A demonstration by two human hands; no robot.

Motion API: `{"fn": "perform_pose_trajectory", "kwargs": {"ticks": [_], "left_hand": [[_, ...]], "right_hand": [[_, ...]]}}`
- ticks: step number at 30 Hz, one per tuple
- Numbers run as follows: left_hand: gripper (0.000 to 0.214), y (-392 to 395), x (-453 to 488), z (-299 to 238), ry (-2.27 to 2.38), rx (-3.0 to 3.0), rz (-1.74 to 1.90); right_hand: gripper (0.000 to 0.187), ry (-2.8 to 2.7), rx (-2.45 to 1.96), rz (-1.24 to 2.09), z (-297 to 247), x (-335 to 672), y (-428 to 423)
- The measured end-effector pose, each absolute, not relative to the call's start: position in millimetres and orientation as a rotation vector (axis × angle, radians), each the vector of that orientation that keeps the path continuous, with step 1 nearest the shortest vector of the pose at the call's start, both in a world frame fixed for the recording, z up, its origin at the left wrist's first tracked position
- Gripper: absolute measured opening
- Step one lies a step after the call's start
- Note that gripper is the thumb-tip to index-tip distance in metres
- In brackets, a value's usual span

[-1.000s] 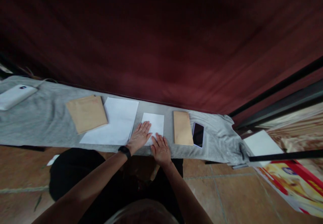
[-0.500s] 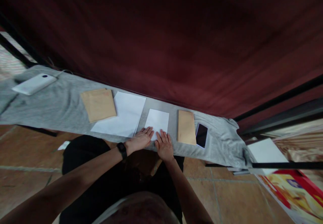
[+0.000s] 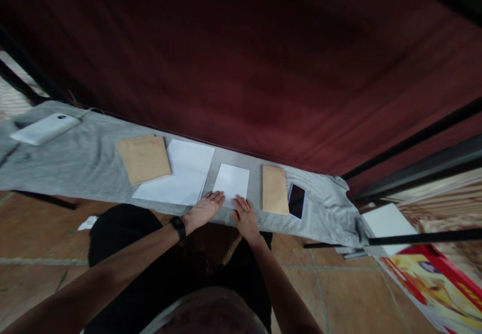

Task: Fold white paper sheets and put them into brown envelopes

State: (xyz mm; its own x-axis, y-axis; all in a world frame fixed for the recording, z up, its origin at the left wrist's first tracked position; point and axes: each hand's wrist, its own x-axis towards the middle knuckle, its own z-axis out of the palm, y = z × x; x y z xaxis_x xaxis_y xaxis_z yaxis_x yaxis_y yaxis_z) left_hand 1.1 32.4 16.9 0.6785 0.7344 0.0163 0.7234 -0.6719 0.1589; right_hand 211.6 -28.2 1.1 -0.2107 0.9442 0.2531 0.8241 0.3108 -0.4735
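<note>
A small folded white sheet (image 3: 232, 181) lies on a grey cloth (image 3: 75, 163) that covers a low bench. My left hand (image 3: 203, 209) lies flat with fingers stretched out, fingertips on the sheet's near left corner. My right hand (image 3: 245, 217) lies flat beside it, fingers spread on the sheet's near edge. Neither hand holds anything. A black watch (image 3: 177, 226) is on my left wrist.
A larger white sheet (image 3: 181, 173) and a big brown envelope (image 3: 143, 158) lie to the left. A narrow brown envelope (image 3: 274, 189) and a dark phone (image 3: 296, 201) lie to the right. A white device (image 3: 43, 128) sits far left. A dark red curtain hangs behind.
Both hands have slid back toward me along the small sheet, from covering its near half to resting at its near edge. The view shifted slightly.
</note>
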Motion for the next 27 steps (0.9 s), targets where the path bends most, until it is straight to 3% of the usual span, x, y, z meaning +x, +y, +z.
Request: {"fn": "perform_pose_trajectory", "kwargs": {"ticks": [9, 15, 27], "left_hand": [[0.053, 14.9, -19.1, 15.8, 1.182, 2.687, 0.277], [0.034, 31.5, -29.8, 13.5, 1.247, 2.452, 0.472], [0.036, 42.6, -32.3, 15.8, 1.298, 2.242, 0.628]], "right_hand": [[0.041, -2.013, -1.411, 0.453, -3.0, 240.2, -37.9], [0.035, -1.948, -1.444, 0.472, 0.2, 243.2, -30.5], [0.027, -1.825, -1.555, 0.473, -0.5, 240.9, -16.0]]}}
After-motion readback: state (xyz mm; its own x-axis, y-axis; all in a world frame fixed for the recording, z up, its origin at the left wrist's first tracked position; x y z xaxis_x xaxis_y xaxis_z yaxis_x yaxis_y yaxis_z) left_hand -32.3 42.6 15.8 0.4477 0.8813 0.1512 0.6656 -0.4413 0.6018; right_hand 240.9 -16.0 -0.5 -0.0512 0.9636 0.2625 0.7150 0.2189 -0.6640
